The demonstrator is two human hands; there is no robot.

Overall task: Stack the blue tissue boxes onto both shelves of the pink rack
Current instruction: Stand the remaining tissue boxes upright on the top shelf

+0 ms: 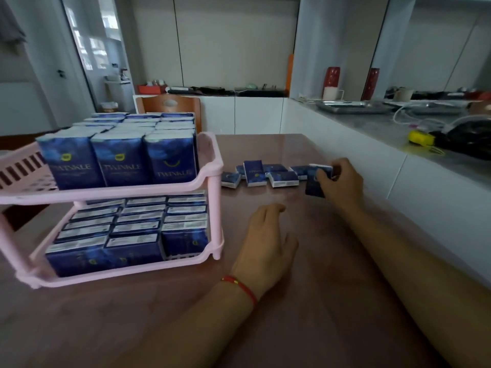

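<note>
Head view: the pink rack point(210, 166) stands on the counter point(265, 328), both shelves packed with blue tissue boxes point(119, 160). A few loose boxes point(255, 174) lie to its right. The right hand point(338, 181) grips one box point(314, 185); the left hand point(265, 240) hovers relaxed, holding nothing.

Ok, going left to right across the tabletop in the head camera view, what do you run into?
Pink rack packed with blue tissue boxes → left hand resting on the table → loose tissue boxes → right hand gripping one box.
</note>
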